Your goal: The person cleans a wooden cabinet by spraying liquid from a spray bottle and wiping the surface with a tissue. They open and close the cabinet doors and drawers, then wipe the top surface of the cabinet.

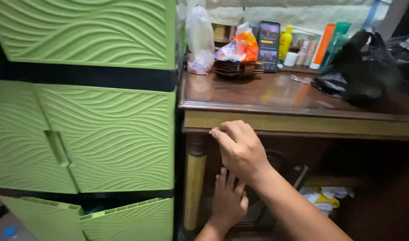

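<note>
My right hand [241, 149] reaches in from the lower right. Its fingers are curled together, and the fingertips touch the front rail of the wooden table [302, 122] near its left corner. Whether anything small is pinched in them I cannot tell. Below it my left hand [229, 201] comes up from the bottom edge, fingers stretched out flat against a dark object [276, 163] under the table. My right wrist partly covers the left fingertips.
A green wavy-patterned plastic cabinet [106, 134] stands right beside the table, its lowest drawer [124, 221] pulled ajar. On the tabletop are a plastic bag [200, 40], a snack packet [240, 47], a phone [269, 44], bottles [320, 44] and a black bag [360, 67]. Crumpled paper [322, 198] lies under the table.
</note>
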